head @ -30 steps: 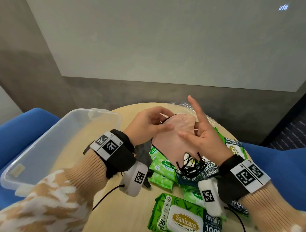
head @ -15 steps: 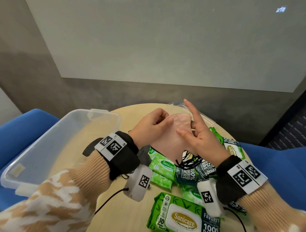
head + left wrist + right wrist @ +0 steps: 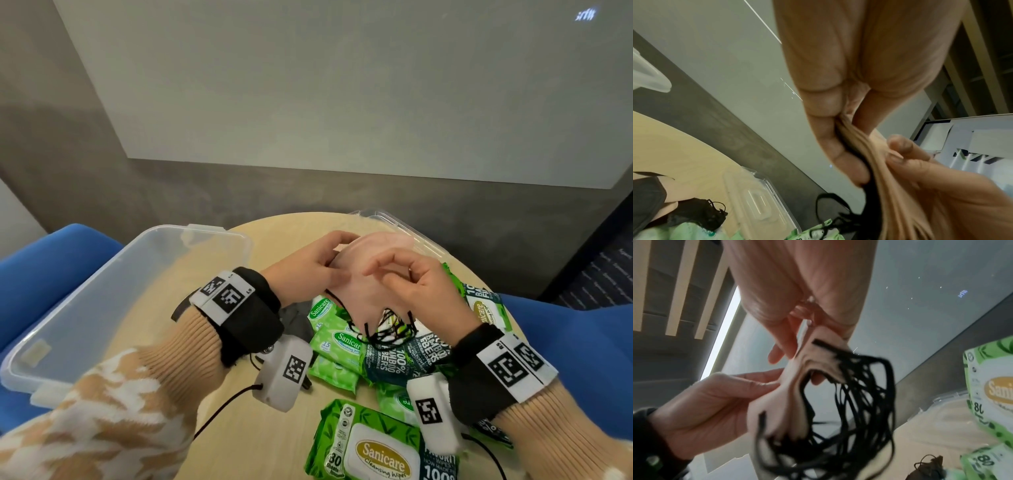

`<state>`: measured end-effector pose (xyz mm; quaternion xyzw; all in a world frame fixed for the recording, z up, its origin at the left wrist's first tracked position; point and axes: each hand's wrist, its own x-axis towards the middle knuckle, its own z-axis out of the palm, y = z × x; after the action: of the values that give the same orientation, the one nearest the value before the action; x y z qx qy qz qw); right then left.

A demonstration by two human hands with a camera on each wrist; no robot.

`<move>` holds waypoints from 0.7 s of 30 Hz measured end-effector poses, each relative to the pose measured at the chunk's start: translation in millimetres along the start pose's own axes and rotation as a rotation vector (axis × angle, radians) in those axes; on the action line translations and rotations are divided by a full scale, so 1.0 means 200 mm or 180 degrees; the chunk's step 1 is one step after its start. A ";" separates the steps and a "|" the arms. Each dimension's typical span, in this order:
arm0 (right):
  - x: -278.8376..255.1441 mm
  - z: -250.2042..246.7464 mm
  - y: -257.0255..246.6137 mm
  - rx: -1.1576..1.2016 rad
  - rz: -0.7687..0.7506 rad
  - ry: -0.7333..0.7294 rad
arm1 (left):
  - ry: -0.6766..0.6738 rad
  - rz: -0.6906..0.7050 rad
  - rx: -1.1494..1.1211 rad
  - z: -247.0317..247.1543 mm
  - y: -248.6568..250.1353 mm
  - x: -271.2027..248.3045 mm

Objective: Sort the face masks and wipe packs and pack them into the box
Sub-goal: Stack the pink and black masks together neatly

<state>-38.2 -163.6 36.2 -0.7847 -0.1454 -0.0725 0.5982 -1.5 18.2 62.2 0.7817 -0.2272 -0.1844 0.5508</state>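
A stack of pink face masks (image 3: 366, 294) with black ear loops (image 3: 390, 329) hangs above the round table, held between both hands. My left hand (image 3: 329, 267) pinches the stack's left edge; in the left wrist view its thumb and fingers (image 3: 830, 146) press on the folded pink masks (image 3: 890, 186). My right hand (image 3: 394, 274) curls over the right side, and in the right wrist view it pinches the masks (image 3: 789, 394) above the tangled loops (image 3: 855, 410). Green wipe packs (image 3: 339, 342) lie below the hands. The clear plastic box (image 3: 102, 294) stands on the left.
A large Sanicare wipe pack (image 3: 373, 448) lies near the table's front edge. A dark grey mask (image 3: 296, 320) sits under my left wrist, and a black mask (image 3: 698, 212) lies on the table. The box lid (image 3: 400, 224) rests at the back. Blue seats flank the table.
My right hand's fingers, stretched out straight a second ago, have curled onto the masks. The stack has risen a little and shifted away from me.
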 end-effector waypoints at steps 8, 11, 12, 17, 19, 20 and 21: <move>0.02 -0.03 0.12 0.0341 0.0351 0.0418 | 0.1232 -0.0458 0.0114 -0.04 -0.20 0.11; 0.01 -0.06 0.17 0.0298 0.0394 0.0476 | 0.1483 -0.0701 0.1077 -0.07 -0.39 0.17; 0.01 -0.08 0.18 0.0275 0.0396 0.0483 | 0.1409 -0.0884 0.1299 -0.08 -0.45 0.19; 0.03 -0.11 0.25 0.0107 0.0481 0.0547 | 0.0813 -0.1996 0.1901 -0.13 -0.77 0.34; 0.05 -0.12 0.29 0.0046 0.0543 0.0538 | 0.0735 -0.2213 0.1846 -0.16 -0.86 0.38; 0.07 -0.12 0.31 0.0028 0.0583 0.0554 | 0.0719 -0.2258 0.1834 -0.17 -0.89 0.40; 0.08 -0.12 0.32 0.0016 0.0629 0.0586 | 0.0678 -0.2275 0.1893 -0.19 -0.92 0.43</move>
<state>-0.9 -200.7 -11.8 -0.7837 -0.0121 -0.0846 0.6152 117.1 53.1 -103.7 0.9492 0.0706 -0.2081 0.2254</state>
